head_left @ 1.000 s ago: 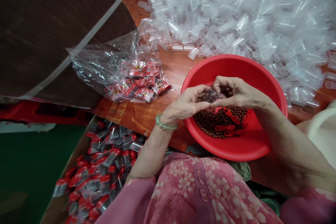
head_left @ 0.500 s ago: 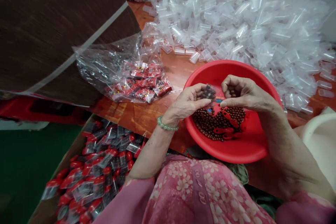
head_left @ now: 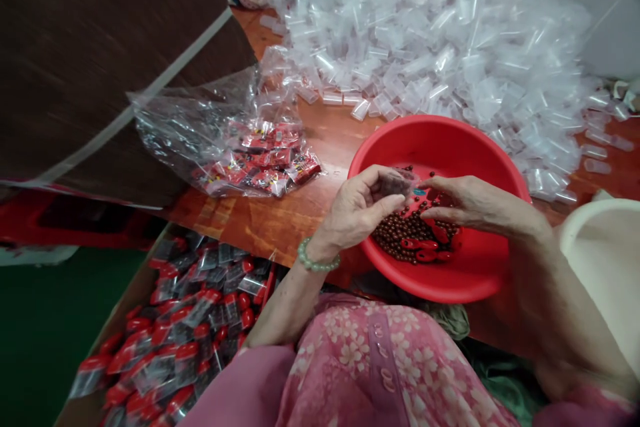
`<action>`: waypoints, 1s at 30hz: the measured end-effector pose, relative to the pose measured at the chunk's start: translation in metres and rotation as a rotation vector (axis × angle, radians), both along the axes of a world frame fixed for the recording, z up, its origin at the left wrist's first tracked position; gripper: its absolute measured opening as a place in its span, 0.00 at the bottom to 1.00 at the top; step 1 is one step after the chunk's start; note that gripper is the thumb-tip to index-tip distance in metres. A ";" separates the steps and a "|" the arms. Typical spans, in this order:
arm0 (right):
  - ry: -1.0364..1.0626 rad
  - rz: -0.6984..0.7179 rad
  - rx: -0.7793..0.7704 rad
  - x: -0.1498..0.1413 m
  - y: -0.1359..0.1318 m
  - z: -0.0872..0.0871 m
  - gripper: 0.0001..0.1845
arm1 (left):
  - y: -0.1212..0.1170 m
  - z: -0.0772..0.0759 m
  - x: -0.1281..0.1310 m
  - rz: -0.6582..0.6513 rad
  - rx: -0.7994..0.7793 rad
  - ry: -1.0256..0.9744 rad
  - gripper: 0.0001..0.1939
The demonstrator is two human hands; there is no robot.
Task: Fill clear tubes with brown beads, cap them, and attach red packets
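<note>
My left hand (head_left: 357,207), with a green bead bracelet (head_left: 319,257) at the wrist, is closed around a small clear plastic tube (head_left: 397,183) with dark balls in it. The tube is held above the left side of a red basin (head_left: 367,147). My right hand (head_left: 475,203) hovers over the basin just right of the tube, thumb and fingers apart. Small brown balls (head_left: 400,233) lie heaped in the basin, and several loose ones show near my right fingertips. Red plastic pieces (head_left: 423,250) rest on the balls.
Behind the basin spreads a large heap of clear plastic tubes (head_left: 430,47). A clear bag (head_left: 200,133) with red packets (head_left: 273,157) lies at left on the table. Below is a box of red-capped filled tubes (head_left: 185,353). A white tub (head_left: 580,227) stands at right.
My right hand has gone from curled around several brown balls to spread fingers, and has lowered slightly. Loose balls now appear around it. My left hand still holds the tube, tilted differently.
</note>
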State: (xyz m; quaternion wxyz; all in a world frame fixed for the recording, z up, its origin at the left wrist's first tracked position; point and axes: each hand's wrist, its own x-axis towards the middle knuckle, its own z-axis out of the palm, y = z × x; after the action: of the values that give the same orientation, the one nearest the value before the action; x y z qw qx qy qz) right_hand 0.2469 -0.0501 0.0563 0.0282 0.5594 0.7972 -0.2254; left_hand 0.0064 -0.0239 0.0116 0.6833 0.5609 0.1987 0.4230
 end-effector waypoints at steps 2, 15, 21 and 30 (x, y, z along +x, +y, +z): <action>-0.167 -0.025 -0.049 0.002 -0.007 -0.011 0.22 | 0.000 -0.001 0.000 0.005 -0.010 0.002 0.12; -0.308 -0.075 -0.202 0.011 -0.030 -0.065 0.17 | 0.004 -0.007 -0.005 -0.048 -0.054 -0.025 0.12; -0.392 -0.124 -0.177 0.013 -0.028 -0.071 0.17 | 0.006 -0.009 -0.006 -0.104 -0.064 -0.079 0.15; -0.395 -0.151 -0.115 0.000 -0.023 -0.066 0.19 | 0.010 -0.012 -0.007 -0.155 -0.113 -0.102 0.16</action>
State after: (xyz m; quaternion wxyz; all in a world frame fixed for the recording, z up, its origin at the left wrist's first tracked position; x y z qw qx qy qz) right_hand 0.2471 -0.0728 -0.0100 0.1987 0.6483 0.7178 -0.1580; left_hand -0.0007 -0.0144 -0.0008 0.7538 0.5129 0.1430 0.3851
